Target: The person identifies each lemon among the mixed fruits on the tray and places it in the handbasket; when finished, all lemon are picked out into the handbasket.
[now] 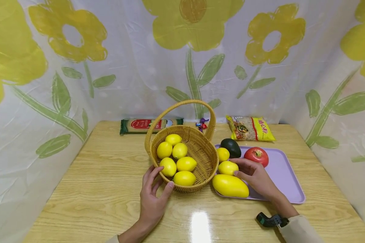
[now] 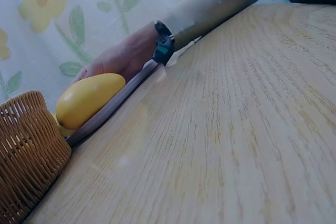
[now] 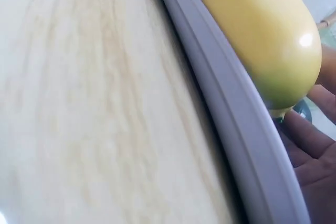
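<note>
A wicker basket (image 1: pixel 205 158) with a hoop handle stands mid-table and holds several lemons (image 1: pixel 186 164). My left hand (image 1: pixel 162 175) rests against the basket's near-left wall, fingers up at the rim and thumb lower on the weave. To the right lies a lilac tray (image 1: pixel 284 175). On it my right hand (image 1: pixel 235 167) pinches a lemon (image 1: pixel 226 168) between finger and thumb. A large yellow mango (image 1: pixel 230 185) lies just in front of that lemon at the tray's near edge. In the right wrist view the mango (image 3: pixel 257 24) fills the frame above the tray rim (image 3: pixel 231 108).
The tray also carries another lemon (image 1: pixel 222 154), a dark avocado (image 1: pixel 231 147) and a red apple (image 1: pixel 256 156). Along the back edge lie a noodle packet (image 1: pixel 146 125), wrapped sweets (image 1: pixel 201 125) and a yellow snack bag (image 1: pixel 250 128). A flowered sheet walls three sides.
</note>
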Motion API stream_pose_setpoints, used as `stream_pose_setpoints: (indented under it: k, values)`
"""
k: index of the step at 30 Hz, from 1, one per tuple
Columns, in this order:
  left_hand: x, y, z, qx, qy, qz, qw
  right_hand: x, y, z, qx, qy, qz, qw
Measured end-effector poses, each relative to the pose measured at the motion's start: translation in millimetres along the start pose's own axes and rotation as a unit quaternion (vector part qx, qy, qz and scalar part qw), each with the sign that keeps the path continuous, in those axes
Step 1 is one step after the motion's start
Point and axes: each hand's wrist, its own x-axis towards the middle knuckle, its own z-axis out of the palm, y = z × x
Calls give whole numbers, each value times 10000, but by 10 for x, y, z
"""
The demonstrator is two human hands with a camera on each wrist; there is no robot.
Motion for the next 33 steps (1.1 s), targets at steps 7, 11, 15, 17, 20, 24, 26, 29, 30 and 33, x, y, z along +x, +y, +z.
stream_pose_setpoints:
  k: [7, 11, 15, 17, 20, 24, 26, 29, 30, 33]
  values:
    - [3, 6, -6, 22, -18, 20, 10000, 3, 12, 5, -45, 56, 87, 9999]
    - [7, 6, -5, 6, -18, 32, 10000, 6, 20, 6, -44, 34, 118, 9999]
    - [8, 2, -5, -5, -24, 40, 10000, 8, 34, 6, -21, 22, 142, 9999]
    - [8, 2, -5, -5, -26, 31, 10000, 7, 36, 9, -28, 37, 128, 9999]
    - [8, 1, -2, 13, -27, 12, 10000, 2, 38, 13, -67, 63, 83, 9999]
    - [3, -5, -2, 37, -25, -15, 10000, -5, 39, 16, -109, 100, -5, 9999]
    - [0, -7, -4, 33, -23, -20, 10000, -6, 38, 17, -124, 134, -43, 9998]
    - [-1, -10, -7, 32, -21, -10, 10000, -3, 37, 17, -103, 215, -77, 9997]
    - [0, -11, -8, 24, -23, -3, 10000, -2, 37, 17, -101, 259, -92, 9996]
    - [4, -14, -5, 17, -34, 15, 10000, -5, 29, 17, -46, 344, -163, 9993]
